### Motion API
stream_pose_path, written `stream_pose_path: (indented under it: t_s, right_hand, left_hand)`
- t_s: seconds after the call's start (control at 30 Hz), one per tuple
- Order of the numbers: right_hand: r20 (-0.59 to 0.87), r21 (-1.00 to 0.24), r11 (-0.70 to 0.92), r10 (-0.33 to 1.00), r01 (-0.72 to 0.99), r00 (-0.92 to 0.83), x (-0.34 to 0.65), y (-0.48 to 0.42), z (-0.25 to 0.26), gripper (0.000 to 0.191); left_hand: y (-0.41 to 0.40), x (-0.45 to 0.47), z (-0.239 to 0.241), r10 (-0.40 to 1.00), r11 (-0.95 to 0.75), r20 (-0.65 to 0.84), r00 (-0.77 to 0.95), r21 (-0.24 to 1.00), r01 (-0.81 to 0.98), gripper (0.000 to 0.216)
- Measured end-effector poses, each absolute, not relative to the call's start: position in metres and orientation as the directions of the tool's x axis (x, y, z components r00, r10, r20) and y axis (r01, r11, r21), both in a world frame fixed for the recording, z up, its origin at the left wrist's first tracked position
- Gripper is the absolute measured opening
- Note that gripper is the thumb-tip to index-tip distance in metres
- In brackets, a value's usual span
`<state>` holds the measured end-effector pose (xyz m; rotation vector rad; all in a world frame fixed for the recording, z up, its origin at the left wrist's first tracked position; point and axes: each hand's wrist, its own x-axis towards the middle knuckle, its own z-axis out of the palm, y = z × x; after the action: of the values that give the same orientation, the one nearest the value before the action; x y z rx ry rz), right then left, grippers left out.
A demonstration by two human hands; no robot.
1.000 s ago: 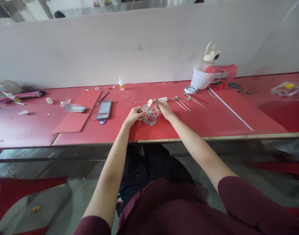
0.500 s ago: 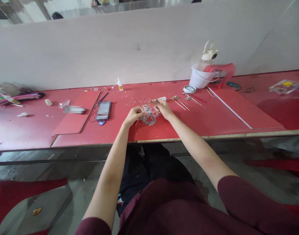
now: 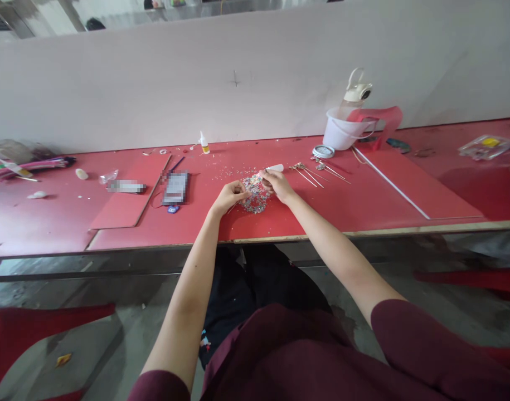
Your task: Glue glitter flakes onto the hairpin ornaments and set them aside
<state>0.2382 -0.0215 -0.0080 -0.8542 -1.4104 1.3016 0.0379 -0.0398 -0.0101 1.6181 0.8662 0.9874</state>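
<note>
On the red table (image 3: 363, 206) lies a small heap of tiny silvery pieces (image 3: 255, 201). My left hand (image 3: 229, 196) rests at the heap's left edge, fingers pinched on a thin stick that pokes out below it. My right hand (image 3: 277, 184) is at the heap's far right edge, fingers closed round a small white tube (image 3: 275, 167) whose end shows beyond the fingers. Both hands nearly meet over the heap.
Several finished pins (image 3: 317, 171) and a round tin lid (image 3: 324, 151) lie right of my hands, a white bucket (image 3: 342, 133) behind them. A glue bottle (image 3: 204, 145), a phone (image 3: 176, 187) and a red board (image 3: 131, 195) lie left. A grey partition wall (image 3: 154, 83) backs the table.
My right hand has come down a little toward the heap, and the bright piece held up between the hands a second ago no longer shows. The left hand has barely moved.
</note>
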Motion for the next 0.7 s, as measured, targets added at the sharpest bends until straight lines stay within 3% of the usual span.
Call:
stream_pose_path:
  t_s: [0.3,0.7]
  right_hand:
    - [0.202,-0.974,0.171,0.955,-0.151,-0.216,0.2398,-0.0201,-0.0097,0.038]
    - [0.176,-0.98,0.15,0.961,-0.131,-0.213,0.2391,-0.0231,-0.0065,0.042]
  left_hand:
    - [-0.0392,0.0368,-0.0099,0.876,-0.264,0.203,0.437,0.961,0.082,0.028]
    - [-0.0354,0.0359,-0.0131,0.87,-0.253,0.193,0.453,0.965,0.074,0.046]
